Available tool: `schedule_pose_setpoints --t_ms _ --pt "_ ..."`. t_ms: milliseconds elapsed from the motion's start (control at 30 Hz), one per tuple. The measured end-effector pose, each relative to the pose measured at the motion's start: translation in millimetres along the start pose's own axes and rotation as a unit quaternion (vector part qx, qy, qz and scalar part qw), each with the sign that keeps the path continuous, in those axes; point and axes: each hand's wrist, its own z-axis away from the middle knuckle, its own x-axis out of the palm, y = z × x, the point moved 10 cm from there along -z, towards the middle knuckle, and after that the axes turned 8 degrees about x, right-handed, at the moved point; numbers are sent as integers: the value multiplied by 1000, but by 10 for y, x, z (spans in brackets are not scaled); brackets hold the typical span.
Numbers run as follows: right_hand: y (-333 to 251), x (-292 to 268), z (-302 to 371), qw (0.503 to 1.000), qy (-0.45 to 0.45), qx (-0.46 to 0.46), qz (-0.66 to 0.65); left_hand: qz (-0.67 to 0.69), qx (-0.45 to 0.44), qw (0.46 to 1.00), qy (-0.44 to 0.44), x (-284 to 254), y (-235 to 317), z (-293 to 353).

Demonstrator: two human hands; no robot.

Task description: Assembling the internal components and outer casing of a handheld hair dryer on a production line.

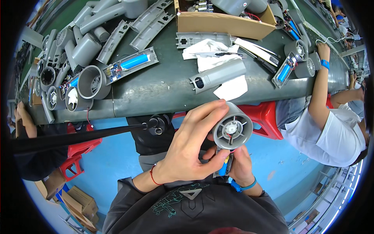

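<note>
left hand (187, 150) wrapped around grey fan housing (232, 130), held below the bench (156, 91) edge | right hand (240, 163) clamped on its lower handle section with blue battery (223, 169) | co-worker's arm (321, 89) on bench

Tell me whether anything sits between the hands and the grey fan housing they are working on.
Nothing visible does. The left hand already grips the grey fan housing directly, fingers wrapped along its side, and the right hand touches the handle part just below it. Both are held above the lap, off the table.
</note>
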Motion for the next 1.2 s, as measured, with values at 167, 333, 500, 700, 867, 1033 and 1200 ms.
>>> schedule_pose_setpoints --t_ms 167,333,500,700,867,1033,1200 --pt "5 -7 18 1000 -11 2 -5 1 -3 1000 1 -12 0 4" --pt "-27 92 105 999 -47 -23 -14 46 -60 997 6 15 -100 53" --pt "6 40 152 996 -44 -5 -71 87 -112 989 44 -4 -156 74" --pt "-53 68 172 999 -17 -5 -37 86 -98 989 67 -39 -146 78" --pt "-62 83 173 1000 -8 -13 -23 85 -99 989 70 -46 -152 85" --pt "-78 77 192 1000 -2 -15 18 94 -110 987 66 -28 -178 104" --pt "-73 23 228 990 32 -3 137 144 -171 973 61 15 -259 167"
